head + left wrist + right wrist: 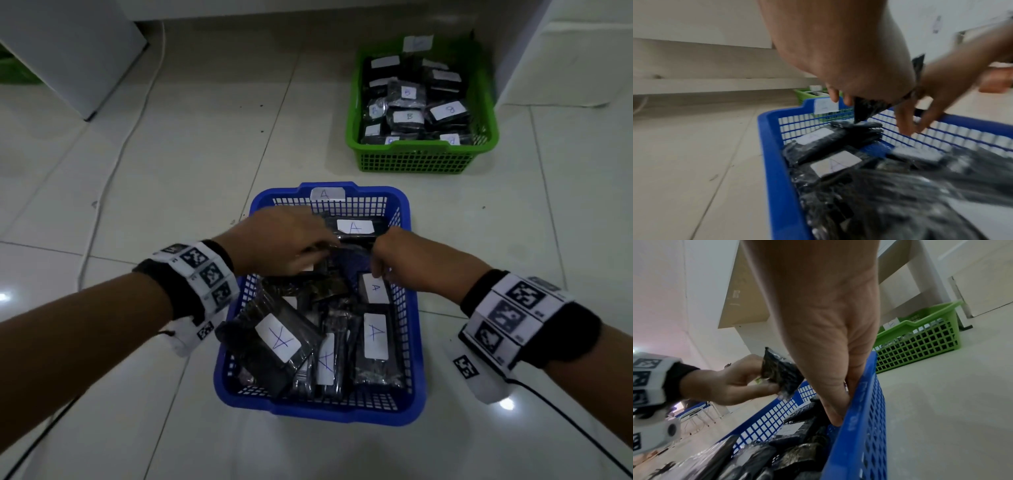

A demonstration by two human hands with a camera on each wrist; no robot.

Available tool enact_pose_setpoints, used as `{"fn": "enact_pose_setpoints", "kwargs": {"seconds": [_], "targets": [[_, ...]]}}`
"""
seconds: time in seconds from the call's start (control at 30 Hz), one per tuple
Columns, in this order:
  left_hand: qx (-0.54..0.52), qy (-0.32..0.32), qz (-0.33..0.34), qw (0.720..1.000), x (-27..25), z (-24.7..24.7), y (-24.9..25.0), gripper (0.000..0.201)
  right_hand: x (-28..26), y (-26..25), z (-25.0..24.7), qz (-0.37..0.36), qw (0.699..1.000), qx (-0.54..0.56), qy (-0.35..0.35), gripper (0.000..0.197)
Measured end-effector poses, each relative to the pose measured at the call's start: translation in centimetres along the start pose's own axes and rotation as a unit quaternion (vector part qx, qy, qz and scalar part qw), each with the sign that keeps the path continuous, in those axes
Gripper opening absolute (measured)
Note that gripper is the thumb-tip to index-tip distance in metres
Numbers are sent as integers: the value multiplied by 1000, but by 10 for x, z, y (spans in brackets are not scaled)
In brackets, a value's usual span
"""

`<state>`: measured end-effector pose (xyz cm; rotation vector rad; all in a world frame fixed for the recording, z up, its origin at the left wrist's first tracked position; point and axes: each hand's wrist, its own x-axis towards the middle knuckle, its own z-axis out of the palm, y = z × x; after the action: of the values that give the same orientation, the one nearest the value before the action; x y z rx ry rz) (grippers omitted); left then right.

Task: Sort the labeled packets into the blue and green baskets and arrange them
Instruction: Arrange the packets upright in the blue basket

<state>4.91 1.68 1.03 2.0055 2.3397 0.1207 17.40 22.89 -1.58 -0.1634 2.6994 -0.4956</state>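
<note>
**Sorting done, tidying left**

Our left hand [731,386] pinches one dark packet [781,371] above the blue basket [236,394]; right hand [407,260] reaches inside w/ loose fingers, gripping nothing visible. "A" packets [375,335] lie jumbled there; green basket [411,161] holds "B" packets [407,116]. No packets on the floor [171,154], so mostly arranging remains.

A handwritten "A" is seen on the white tag [327,194] at the far rim of the blue basket [416,346], and on white labels of the black packets inside — one at the back [354,226], others nearer [375,336]. In the green basket [411,159], packet labels [408,116] are marked "B". The tag [417,43] on its far rim is too blurred to be read.
</note>
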Motion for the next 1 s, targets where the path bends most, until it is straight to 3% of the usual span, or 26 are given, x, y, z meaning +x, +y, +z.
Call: {"fn": "enact_pose_setpoints", "kwargs": {"seconds": [0.1, 0.17, 0.27, 0.37, 0.43, 0.53, 0.67, 0.77, 0.83, 0.9, 1.0], "targets": [[63, 37, -109, 991, -5, -6, -19, 37, 0, -3, 4, 2, 999, -30, -11, 18], [122, -30, -148, 981, -3, -9, -22, 36, 0, -4, 4, 3, 1000, -29, -10, 13], [191, -150, -200, 949, 7, -5, -20, 40, -2, -1, 6, -3, 1000, -22, -10, 22], [164, -219, -199, 941, 12, 6, -15, 45, 0, -3, 13, -15, 999, -29, 9, 17], [149, -237, -187, 942, 12, 12, -13, 44, 4, -4, 18, -42, 999, -19, 28, 38], [136, -225, -201, 944, 14, 15, -18, 31, 7, -8, 18, -74, 994, -78, 19, 70], [114, -210, -210, 948, 15, 17, -31, 26, 14, -11, 19, -17, 989, -148, -9, 75], [56, -177, -222, 957, 12, 19, -41, 31, 21, -16, 24, 21, 991, -132, -20, 79], [29, -131, -220, 966, 7, 14, -44, 31, 23, -15, 22, 12, 994, -106, 3, 71], [27, -79, -218, 972, 3, 6, -43, 21, 21, -10, 17, -35, 991, -100, 81, 51], [35, -82, -187, 978, -1, 2, -35, 7, 13, 5, 12, -34, 991, -68, 113, 31]]}}
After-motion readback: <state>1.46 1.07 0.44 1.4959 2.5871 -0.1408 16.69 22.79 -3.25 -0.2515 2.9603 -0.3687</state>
